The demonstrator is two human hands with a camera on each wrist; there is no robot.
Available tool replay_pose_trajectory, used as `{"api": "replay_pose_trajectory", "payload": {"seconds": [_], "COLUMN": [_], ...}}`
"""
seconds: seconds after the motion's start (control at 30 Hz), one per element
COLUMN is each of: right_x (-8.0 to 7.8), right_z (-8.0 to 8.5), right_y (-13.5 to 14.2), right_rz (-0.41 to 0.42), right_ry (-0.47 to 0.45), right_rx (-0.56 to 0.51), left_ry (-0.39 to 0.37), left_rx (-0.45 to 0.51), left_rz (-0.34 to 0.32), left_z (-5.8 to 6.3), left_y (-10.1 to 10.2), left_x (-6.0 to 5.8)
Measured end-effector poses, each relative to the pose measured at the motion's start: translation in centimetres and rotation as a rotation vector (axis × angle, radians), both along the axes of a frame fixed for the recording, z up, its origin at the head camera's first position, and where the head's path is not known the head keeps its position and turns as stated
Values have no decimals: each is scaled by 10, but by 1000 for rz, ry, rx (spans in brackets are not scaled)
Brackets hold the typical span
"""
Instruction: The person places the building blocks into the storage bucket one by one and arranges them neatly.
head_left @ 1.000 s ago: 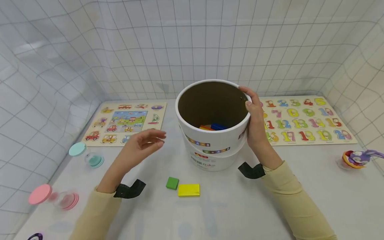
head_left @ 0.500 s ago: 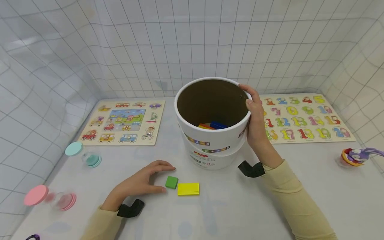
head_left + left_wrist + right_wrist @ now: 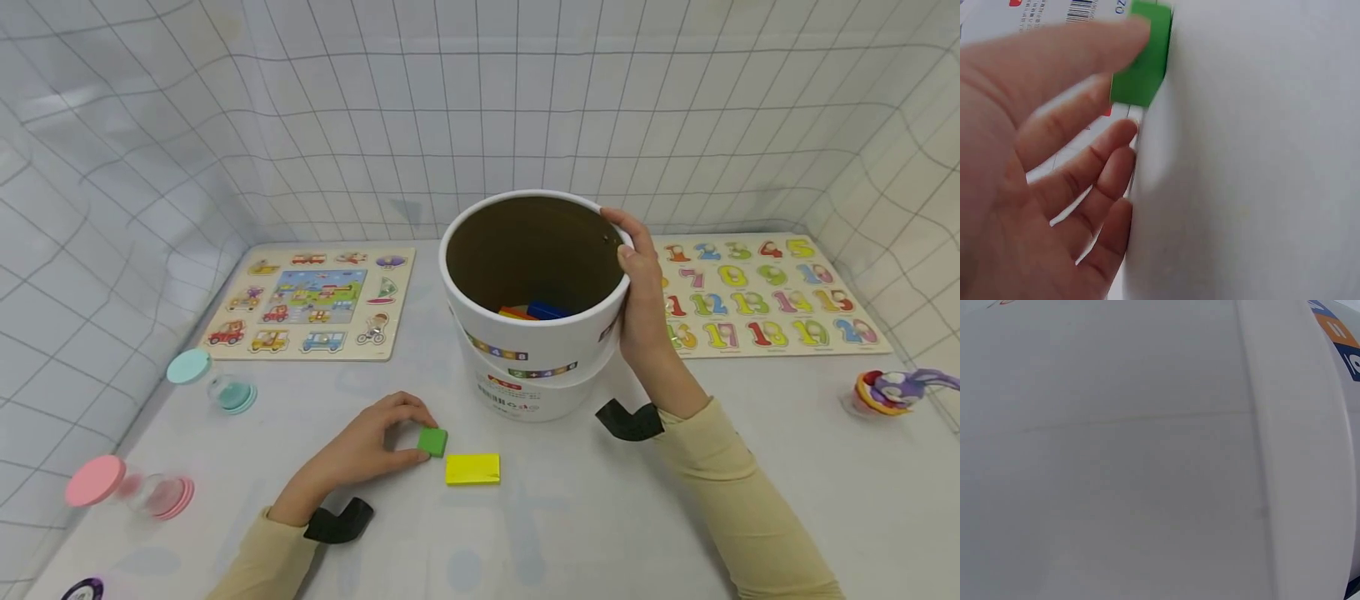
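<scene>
My left hand (image 3: pixel 372 446) pinches a small green block (image 3: pixel 432 442) between thumb and fingers, low at the table. In the left wrist view the thumb lies across the green block (image 3: pixel 1145 69), while the other fingers bend loosely below it. A yellow rectangular block (image 3: pixel 472 469) lies flat just right of it. Behind stands a tall white bucket (image 3: pixel 525 367), its mouth tipped toward me, with red, orange and blue blocks (image 3: pixel 546 311) at the bottom. My right hand (image 3: pixel 643 296) grips the bucket's right rim. The right wrist view shows only the bucket's white wall (image 3: pixel 1135 487).
A vehicle puzzle board (image 3: pixel 307 302) lies at the back left, a number puzzle board (image 3: pixel 772 296) at the back right. Teal-lidded (image 3: pixel 189 367) and pink-lidded (image 3: pixel 96 481) small containers lie on the left. A purple toy figure in a cup (image 3: pixel 892 392) stands far right.
My left hand has come down from beside the bucket to the table and taken hold of the green block. The right hand keeps its grip on the bucket rim.
</scene>
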State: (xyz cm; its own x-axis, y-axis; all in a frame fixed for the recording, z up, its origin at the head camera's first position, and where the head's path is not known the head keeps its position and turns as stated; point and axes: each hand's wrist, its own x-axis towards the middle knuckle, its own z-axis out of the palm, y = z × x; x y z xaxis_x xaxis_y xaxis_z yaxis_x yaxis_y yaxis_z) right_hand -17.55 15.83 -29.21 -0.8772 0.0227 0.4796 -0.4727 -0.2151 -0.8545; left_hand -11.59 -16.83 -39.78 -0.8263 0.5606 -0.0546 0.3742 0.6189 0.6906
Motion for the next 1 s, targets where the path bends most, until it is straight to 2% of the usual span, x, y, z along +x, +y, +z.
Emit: {"api": "replay_pose_trajectory", "payload": {"seconds": [0.13, 0.2, 0.27, 0.33, 0.43, 0.5, 0.67, 0.77, 0.87, 1.0], "right_x": [-1, -1, -1, -1, -2, -2, -2, -2, -2, -2], "right_z": [0, 0, 0, -1, -1, -1, -2, -3, -3, -3], "right_y": [0, 0, 0, 0, 1, 2, 4, 5, 5, 4], "right_rz": [-7, -9, -11, -10, -14, -18, -24, -28, -24, -15], "right_ry": [0, -1, -3, -6, -5, -2, 14, 13, 8, 9], "right_rx": [6, 13, 20, 22, 20, 24, 31, 37, 42, 45], "left_ry": [-9, -37, -97, -181, -261, -270, -158, -80, -47, -37], "left_rx": [27, 56, 120, 239, 443, 564, 675, 711, 737, 696], "left_rz": [50, 80, 116, 161, 230, 249, 259, 235, 189, 182], "left_z": [-1, 1, 5, 14, 38, 61, 122, 150, 168, 180], "left_y": [-1, -3, -5, -6, -5, -1, 22, 41, 58, 75], "left_x": [-1, -1, -2, -2, -3, -4, -10, -15, -19, -26]}}
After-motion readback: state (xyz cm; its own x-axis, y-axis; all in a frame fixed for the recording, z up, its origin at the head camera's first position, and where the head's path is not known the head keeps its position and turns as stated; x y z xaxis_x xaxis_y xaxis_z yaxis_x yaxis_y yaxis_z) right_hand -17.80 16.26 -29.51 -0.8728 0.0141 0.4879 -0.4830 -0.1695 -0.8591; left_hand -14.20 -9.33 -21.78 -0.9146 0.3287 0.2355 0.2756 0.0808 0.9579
